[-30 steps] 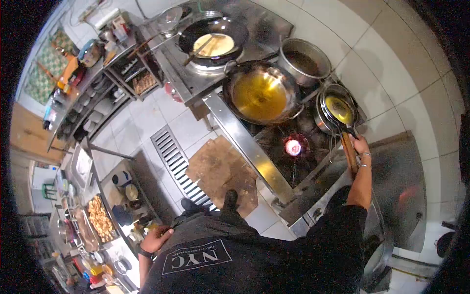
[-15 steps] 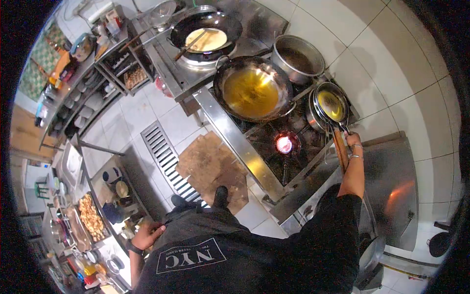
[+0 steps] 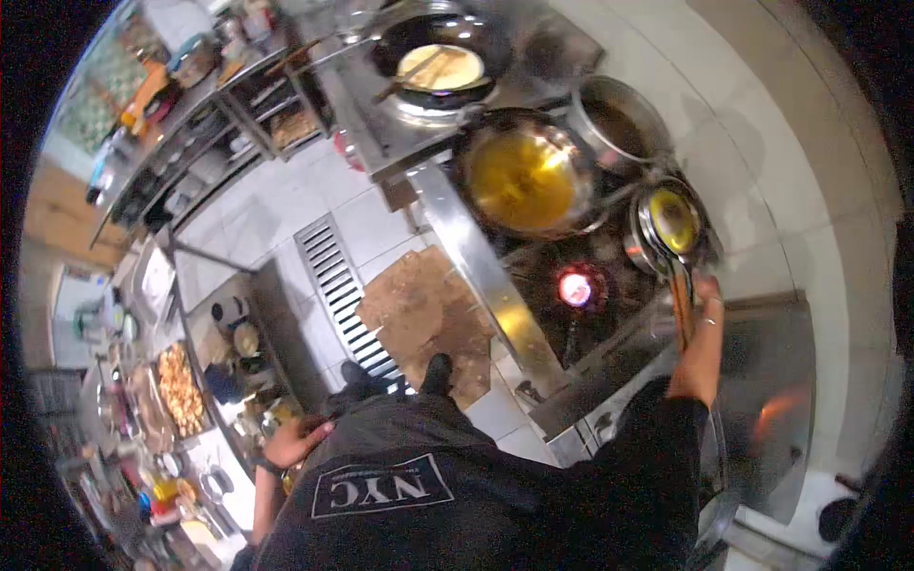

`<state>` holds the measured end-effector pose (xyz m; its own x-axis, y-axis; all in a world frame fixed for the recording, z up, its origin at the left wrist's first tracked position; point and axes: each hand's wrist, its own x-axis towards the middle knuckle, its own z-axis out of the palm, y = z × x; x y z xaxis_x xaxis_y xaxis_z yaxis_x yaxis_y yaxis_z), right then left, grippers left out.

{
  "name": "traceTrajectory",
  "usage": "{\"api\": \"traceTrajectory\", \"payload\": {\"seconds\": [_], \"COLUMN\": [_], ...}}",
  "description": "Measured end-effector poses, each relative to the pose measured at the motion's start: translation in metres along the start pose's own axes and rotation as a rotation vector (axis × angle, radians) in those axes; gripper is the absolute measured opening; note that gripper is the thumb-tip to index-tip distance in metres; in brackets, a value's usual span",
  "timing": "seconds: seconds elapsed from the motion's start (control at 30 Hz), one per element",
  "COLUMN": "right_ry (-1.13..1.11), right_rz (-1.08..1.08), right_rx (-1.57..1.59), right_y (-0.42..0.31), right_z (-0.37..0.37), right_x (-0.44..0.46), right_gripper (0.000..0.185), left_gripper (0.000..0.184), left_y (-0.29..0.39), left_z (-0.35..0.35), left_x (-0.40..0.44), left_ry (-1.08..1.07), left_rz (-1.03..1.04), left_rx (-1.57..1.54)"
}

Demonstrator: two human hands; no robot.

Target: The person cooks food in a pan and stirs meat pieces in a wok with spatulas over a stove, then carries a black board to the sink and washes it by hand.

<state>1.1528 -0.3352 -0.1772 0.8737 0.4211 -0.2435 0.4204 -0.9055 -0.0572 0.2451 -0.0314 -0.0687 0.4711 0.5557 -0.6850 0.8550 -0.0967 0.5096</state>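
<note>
My right hand is beside the wooden handle of a round pan-like utensil holding yellow oil. That utensil rests over a metal pot at the stove's right side. Motion smears the fingers, so I cannot tell whether they grip the handle. To the left of the pot, a large wok holds yellow oil. A lit burner glows in front of the wok with nothing on it. Low at my left side, my left hand hangs by the dark apron, fingers extended and holding nothing.
Behind the wok stands a deep pot of dark liquid. Another wok holds a pale round food with a wooden-handled tool across it. A tray of browned pieces sits on the left counter. Brown cardboard and a drain grate lie on the floor.
The view has swung, so the stove appears farther right and slightly lower. My right hand is now blurred and sits slightly lower beside the handle. My left hand stays by the apron.
</note>
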Motion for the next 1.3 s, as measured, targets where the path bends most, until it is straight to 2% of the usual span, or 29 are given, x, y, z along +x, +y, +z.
{"api": "traceTrajectory", "payload": {"seconds": [0.1, 0.13, 0.17, 0.2, 0.23, 0.27, 0.3, 0.33, 0.37, 0.4, 0.47, 0.5, 0.57, 0.63, 0.67, 0.73, 0.77, 0.83, 0.87, 0.93, 1.0, 1.07, 1.13, 1.17, 1.2, 1.23, 1.3], "right_ry": [0.163, 0.245, 0.305, 0.288, 0.217, 0.203, 0.269, 0.198, 0.197, 0.194, 0.267, 0.248, -0.268, 0.148, 0.156, 0.342, 0.336, 0.559, 0.534, 0.335, 0.243, 0.350, 0.189, 0.347, 0.320, 0.179, 0.218], "right_rz": [-0.181, -0.275, -0.375, -0.310, -0.387, -0.372, -0.513, -0.618, -0.627, -0.720, -1.372, -1.386, -1.663, -1.749, -1.745, -1.718, -1.733, -1.918, -1.938, -2.069, -1.919, -1.750, -1.274, -1.233, -1.238, -1.037, -0.889], "right_rx": [-0.371, -0.330, -0.216, 0.218, 0.576, 0.749, 0.709, 0.925, 0.971, 0.850, 1.013, 1.018, 0.766, 1.000, 0.985, 1.411, 1.403, 1.492, 1.489, 1.292, 1.335, 1.017, 0.884, 0.701, 0.667, 0.649, 0.670], "right_y": [-0.007, -0.019, -0.048, -0.135, -0.202, -0.252, -0.284, -0.303, -0.322, -0.334, -0.373, -0.391, -0.424, -0.484, -0.510, -0.564, -0.597, -0.664, -0.682, -0.718, -0.763, -0.794, -0.816, -0.831, -0.856, -0.871, -0.888], "right_z": [-0.048, -0.069, -0.094, -0.136, -0.161, -0.169, -0.169, -0.160, -0.153, -0.154, -0.151, -0.170, -0.221, -0.226, -0.229, -0.234, -0.232, -0.228, -0.227, -0.223, -0.195, -0.166, -0.129, -0.110, -0.104, -0.094, -0.054], "right_x": [-0.010, -0.025, -0.050, -0.129, -0.192, -0.242, -0.277, -0.303, -0.335, -0.358, -0.371, -0.378, -0.389, -0.426, -0.441, -0.461, -0.465, -0.469, -0.462, -0.439, -0.424, -0.406, -0.401, -0.393, -0.390, -0.383, -0.326], "right_gripper": [0.044, 0.045, 0.046, 0.047, 0.050, 0.048, 0.044, 0.040, 0.032, 0.024, 0.021, 0.021, 0.029, 0.020, 0.020, 0.022, 0.022, 0.030, 0.030, 0.032, 0.017, 0.017, 0.005, 0.009, 0.017, 0.019, 0.031], "left_gripper": [0.066, 0.065, 0.066, 0.065, 0.064, 0.064, 0.063, 0.063, 0.065, 0.065, 0.066, 0.067, 0.066, 0.065, 0.064, 0.058, 0.058, 0.054, 0.054, 0.052, 0.051, 0.051, 0.052, 0.053, 0.051, 0.049, 0.042], "left_y": [0.013, 0.012, 0.040, 0.031, 0.025, 0.023, 0.030, 0.037, 0.046, 0.034, 0.015, 0.009, 0.001, -0.004, -0.012, -0.030, -0.041, -0.062, -0.072, -0.098, -0.120, -0.138, -0.157, -0.163, -0.169, -0.174, -0.185], "left_z": [-0.007, -0.009, -0.025, -0.021, -0.019, -0.021, -0.027, -0.036, -0.045, -0.040, -0.034, -0.035, -0.044, -0.058, -0.064, -0.079, -0.089, -0.114, -0.124, -0.148, -0.174, -0.200, -0.226, -0.240, -0.254, -0.264, -0.278], "left_x": [0.001, 0.005, -0.002, 0.000, 0.006, 0.010, 0.009, 0.007, 0.005, 0.010, 0.025, 0.029, 0.034, 0.044, 0.045, 0.049, 0.054, 0.064, 0.069, 0.082, 0.094, 0.099, 0.097, 0.102, 0.103, 0.104, 0.110], "left_ry": [-0.059, -0.163, -0.183, -0.108, -0.124, -0.136, -0.139, -0.138, -0.173, -0.104, -0.071, -0.051, -0.055, -0.066, -0.015, 0.044, 0.053, 0.071, 0.082, 0.150, 0.161, 0.162, 0.167, 0.161, 0.168, 0.179, 0.174], "left_rz": [0.041, -0.080, -0.079, 0.024, 0.062, 0.103, 0.118, 0.128, 0.078, 0.139, 0.194, 0.243, 0.211, 0.205, 0.227, 0.233, 0.238, 0.208, 0.203, 0.250, 0.239, 0.230, 0.229, 0.238, 0.241, 0.245, 0.199], "left_rx": [-0.050, -0.072, -0.053, -0.030, -0.056, -0.082, -0.069, -0.059, -0.080, -0.082, -0.107, -0.122, -0.117, -0.110, -0.142, -0.237, -0.248, -0.221, -0.243, -0.302, -0.334, -0.368, -0.412, -0.447, -0.424, -0.404, -0.524]}}
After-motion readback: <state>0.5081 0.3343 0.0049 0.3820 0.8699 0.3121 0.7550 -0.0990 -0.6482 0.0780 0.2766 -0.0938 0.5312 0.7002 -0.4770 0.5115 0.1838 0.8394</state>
